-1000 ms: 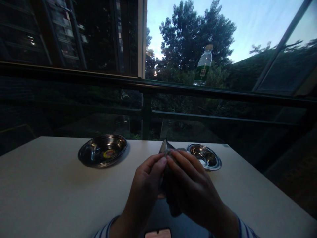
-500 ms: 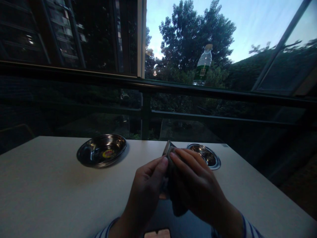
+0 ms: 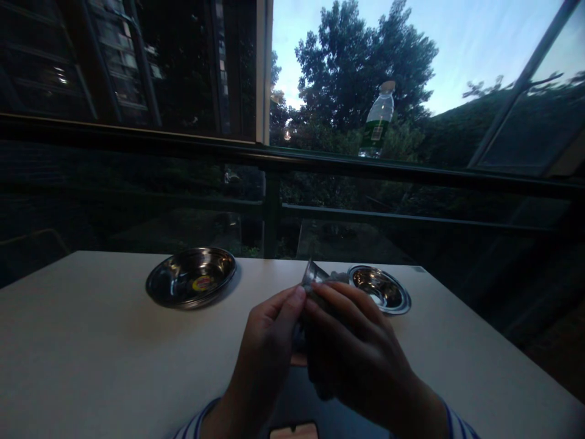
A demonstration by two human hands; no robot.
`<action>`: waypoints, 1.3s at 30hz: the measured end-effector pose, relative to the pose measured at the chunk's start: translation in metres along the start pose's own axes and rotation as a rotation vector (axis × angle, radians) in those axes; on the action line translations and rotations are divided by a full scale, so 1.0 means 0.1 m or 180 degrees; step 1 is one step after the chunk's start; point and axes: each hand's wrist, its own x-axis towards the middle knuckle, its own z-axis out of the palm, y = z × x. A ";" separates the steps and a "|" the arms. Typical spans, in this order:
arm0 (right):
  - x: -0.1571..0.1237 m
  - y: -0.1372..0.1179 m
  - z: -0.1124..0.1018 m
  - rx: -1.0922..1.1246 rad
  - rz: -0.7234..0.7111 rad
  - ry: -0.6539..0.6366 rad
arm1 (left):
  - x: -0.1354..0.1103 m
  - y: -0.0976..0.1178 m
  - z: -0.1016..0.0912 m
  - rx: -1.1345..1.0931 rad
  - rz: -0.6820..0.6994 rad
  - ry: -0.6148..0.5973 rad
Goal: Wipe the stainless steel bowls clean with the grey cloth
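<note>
Pinching: left hand (image 3: pixel 269 341), metal piece (image 3: pixel 313 272); right hand (image 3: pixel 361 338), cloth (image 3: pixel 322 389).

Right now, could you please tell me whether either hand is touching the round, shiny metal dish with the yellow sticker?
No, the left hand and right hand are clearly apart from the dish, with white tabletop between.

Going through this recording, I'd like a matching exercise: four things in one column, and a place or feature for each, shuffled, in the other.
Things:
1. Bottle
2. Larger bowl
3. Smaller bowl
4. Shiny metal piece

Places and features:
A. where the left hand and right hand meet
B. wears a green label
C. on the right side of the table
D. has a yellow sticker inside

Right pairs: 1-B, 2-D, 3-C, 4-A
</note>
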 end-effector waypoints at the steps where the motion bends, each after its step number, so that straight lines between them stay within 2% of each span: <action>1: 0.00 0.01 0.00 0.0004 0.0109 0.0029 | -0.01 0.00 0.01 0.0020 -0.0039 -0.0013; 5: 0.00 0.04 0.00 0.0008 0.0467 0.0116 | -0.03 -0.03 0.03 0.0086 -0.0148 -0.0052; 10: 0.00 0.00 -0.01 0.0013 -0.0005 0.0027 | 0.02 -0.03 -0.02 0.0032 -0.0037 -0.0091; 15: 0.01 0.02 -0.01 -0.0040 0.0429 0.0196 | 0.00 -0.03 -0.02 0.0089 -0.0150 -0.0274; 21: 0.00 0.02 -0.02 -0.0037 -0.0051 0.0093 | -0.01 -0.02 -0.02 0.0062 -0.0073 -0.0165; 26: 0.02 0.02 -0.04 -0.0064 0.0351 0.0202 | -0.01 -0.03 -0.01 0.0147 0.0049 -0.0278; 31: 0.03 -0.01 -0.06 -0.0009 -0.0132 0.0063 | 0.00 -0.01 -0.01 0.0097 0.0096 -0.0180; 36: 0.03 0.03 -0.06 -0.0073 0.0508 0.0125 | -0.02 -0.02 0.00 0.0170 0.0073 -0.0340; 39: 0.02 0.03 -0.07 -0.0034 0.0162 0.0018 | -0.01 -0.02 -0.02 0.0166 0.0028 -0.0232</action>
